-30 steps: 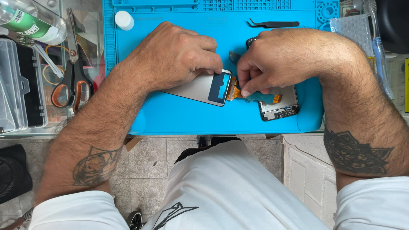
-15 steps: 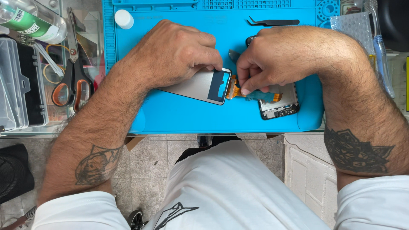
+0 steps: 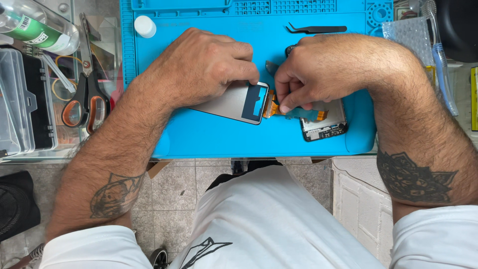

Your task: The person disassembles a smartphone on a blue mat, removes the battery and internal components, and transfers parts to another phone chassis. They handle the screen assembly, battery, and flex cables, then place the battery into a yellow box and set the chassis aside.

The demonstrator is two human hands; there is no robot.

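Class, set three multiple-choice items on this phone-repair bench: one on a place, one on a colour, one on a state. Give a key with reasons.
1. Where do the black tweezers lie?
A. On the blue mat, beyond the right hand
B. In the clear box
C. On the floor

2. What colour are the scissors' handles?
A. Green
B. Orange
C. White

3. How does the screen panel stand to the phone body?
A. Fully closed on it
B. Lying far apart, unconnected
C. Opened off it, joined by an orange flex cable

Key: 1 A, they rest on the mat's far side. 2 B, orange loops show left of the mat. 3 C, the left hand holds the panel beside the body, cable between.
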